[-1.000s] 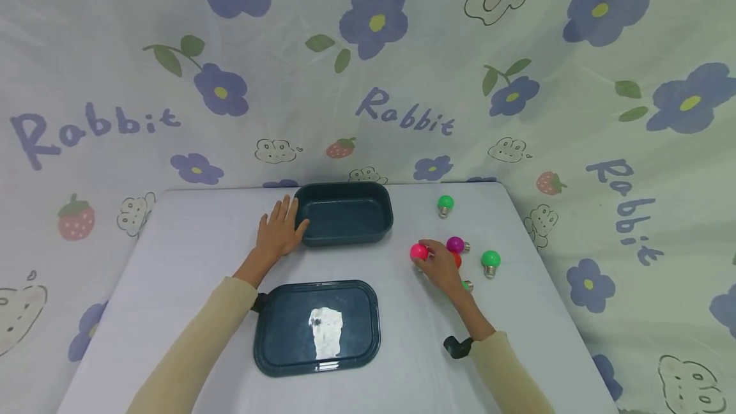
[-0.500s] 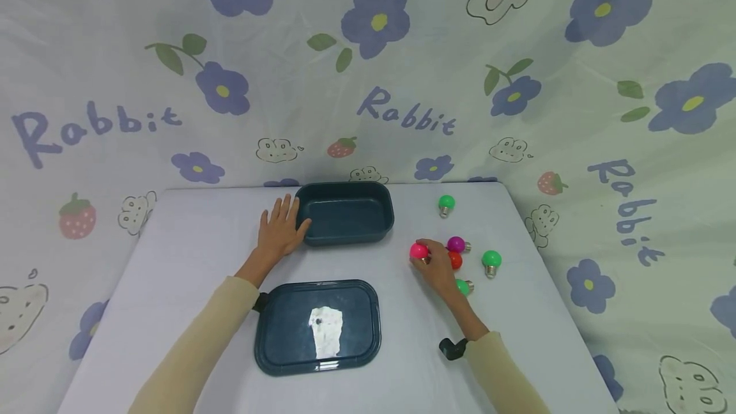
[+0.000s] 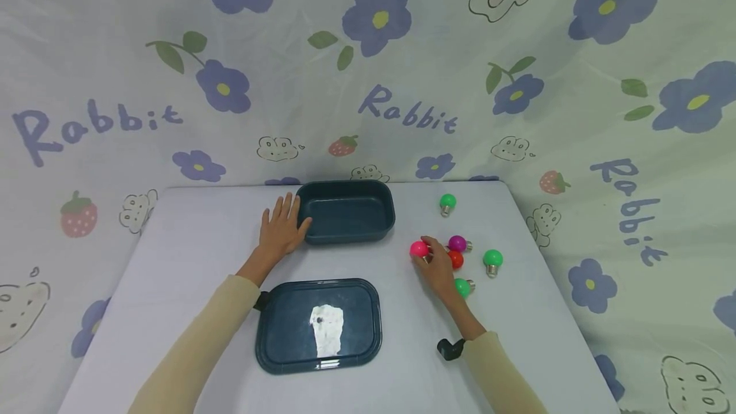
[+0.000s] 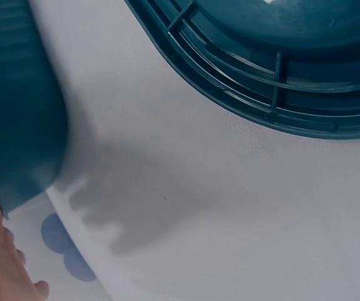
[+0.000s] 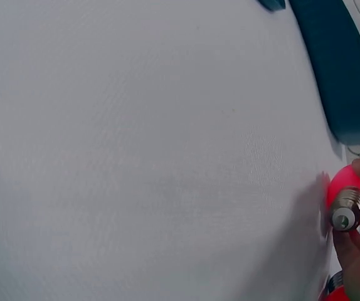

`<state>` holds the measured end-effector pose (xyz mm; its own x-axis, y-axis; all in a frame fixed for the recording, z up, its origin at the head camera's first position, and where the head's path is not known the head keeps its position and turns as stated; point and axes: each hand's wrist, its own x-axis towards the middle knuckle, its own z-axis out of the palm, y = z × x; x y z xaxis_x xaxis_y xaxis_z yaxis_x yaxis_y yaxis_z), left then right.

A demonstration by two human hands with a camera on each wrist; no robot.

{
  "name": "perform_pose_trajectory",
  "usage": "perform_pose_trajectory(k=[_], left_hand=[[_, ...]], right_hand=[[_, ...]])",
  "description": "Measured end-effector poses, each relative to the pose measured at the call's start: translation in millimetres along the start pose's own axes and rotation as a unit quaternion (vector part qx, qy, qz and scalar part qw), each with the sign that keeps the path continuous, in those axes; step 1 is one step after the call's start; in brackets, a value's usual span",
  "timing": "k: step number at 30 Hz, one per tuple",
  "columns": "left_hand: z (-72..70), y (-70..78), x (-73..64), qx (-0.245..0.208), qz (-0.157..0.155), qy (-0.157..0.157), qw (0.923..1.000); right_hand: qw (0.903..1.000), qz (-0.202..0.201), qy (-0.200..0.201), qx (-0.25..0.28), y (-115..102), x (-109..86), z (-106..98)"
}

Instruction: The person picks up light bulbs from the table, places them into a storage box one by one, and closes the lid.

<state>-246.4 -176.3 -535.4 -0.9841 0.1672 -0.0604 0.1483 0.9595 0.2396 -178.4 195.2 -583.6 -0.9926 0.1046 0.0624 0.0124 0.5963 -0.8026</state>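
Observation:
My right hand (image 3: 439, 270) pinches a pink light bulb (image 3: 418, 249) between thumb and fingers, close over the white table. In the right wrist view, the bulb's silver screw base (image 5: 348, 208) points toward the camera. Just right of that hand lie a red bulb (image 3: 456, 260), a purple bulb (image 3: 457, 243) and a green bulb (image 3: 462, 287). My left hand (image 3: 279, 229) rests with straight, spread fingers against the left end of a dark teal rectangular container (image 3: 347, 235), its thumb over the rim. Only part of this hand shows at the left wrist view's lower left.
A dark teal lid (image 3: 287, 331) lies in front of the container, near my left forearm. One green bulb (image 3: 492, 259) lies farther right, another green bulb (image 3: 448, 202) near the back edge. A patterned cloth (image 3: 402, 145) hangs behind the white table (image 3: 190, 241).
My right hand has shifted slightly left, uncovering more of the red bulb and the nearer green bulb. The pink bulb has turned a little in its fingers. The left hand stays put.

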Motion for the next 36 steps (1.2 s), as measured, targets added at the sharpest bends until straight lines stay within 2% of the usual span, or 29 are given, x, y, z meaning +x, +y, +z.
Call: perform_pose_trajectory(k=[9, 16, 21, 27, 36], left_hand=[[1.3, -1.3, 0.5, -0.004, -0.001, 0.002, 1.0000], [1.4, -0.9, 1.0, -0.005, -0.005, 0.000, 1.0000], [2.2, -0.8, 2.2, 0.002, -0.004, -0.001, 1.0000], [2.0, -0.8, 2.0, 0.002, -0.001, 0.005, 1.0000], [0.9, -0.4, 1.0, -0.006, -0.003, 0.007, 1.0000]], right_hand=[[0.9997, 0.004, 0.001, 0.023, 1.3, -0.1, -0.8], [0.9985, -0.029, 0.003, 0.046, -8.6, 0.6, -3.0], [0.9982, -0.050, 0.004, 0.033, -14.6, 3.5, -3.1], [0.9983, -0.057, 0.006, 0.015, -26.8, 7.6, -4.8], [0.9951, -0.093, -0.004, 0.033, -44.2, 16.1, -6.8]])
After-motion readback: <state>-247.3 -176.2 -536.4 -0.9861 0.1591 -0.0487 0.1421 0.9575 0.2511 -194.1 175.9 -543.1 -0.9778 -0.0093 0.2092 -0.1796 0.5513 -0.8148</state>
